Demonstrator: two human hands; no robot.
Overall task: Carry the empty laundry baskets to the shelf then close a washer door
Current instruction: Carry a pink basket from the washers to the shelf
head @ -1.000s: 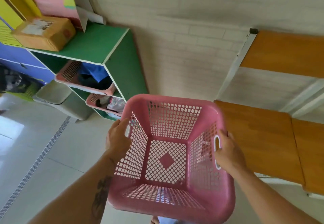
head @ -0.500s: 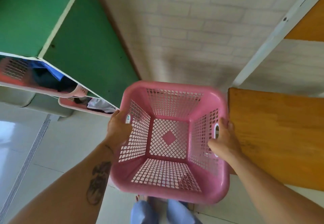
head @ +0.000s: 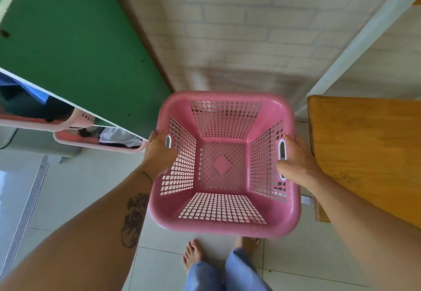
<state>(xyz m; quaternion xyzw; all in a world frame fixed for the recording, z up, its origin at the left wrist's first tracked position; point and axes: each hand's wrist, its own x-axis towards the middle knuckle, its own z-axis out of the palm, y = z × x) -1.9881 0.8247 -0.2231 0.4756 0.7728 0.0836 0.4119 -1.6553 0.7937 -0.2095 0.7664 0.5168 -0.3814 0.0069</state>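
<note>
- Since the earlier frame, the pink basket (head: pixel 224 165) is seen lower and closer to the wall, the view is tipped further down, and bare feet (head: pixel 193 254) are now in sight below it; both grips are unchanged.
- Left hand (head: pixel 159 151) is clamped on the left rim at the handle slot; right hand (head: pixel 296 160) is clamped on the right rim at the opposite slot, thumb inside.
- Basket is held level and upright above the tiled floor (head: pixel 79 188), empty; mesh bottom is fully visible.
- Key relation: the basket is held between the green shelf unit (head: pixel 75 47) on the left and the wooden shelf board (head: pixel 369 154) on the right. Its right rim is just beside the board's edge, nearer the right hand; the green unit's compartments are already occupied by other pink baskets (head: pixel 95 140).
- Basket is roughly square; no clear long axis is noted. Handles lie left to right.
- Judgement: a sideways shift to the right is probably required, led by the right hand; the rim could catch on the white upright (head: pixel 355 47).
- No brands, labels or legible writing are noted.
</note>
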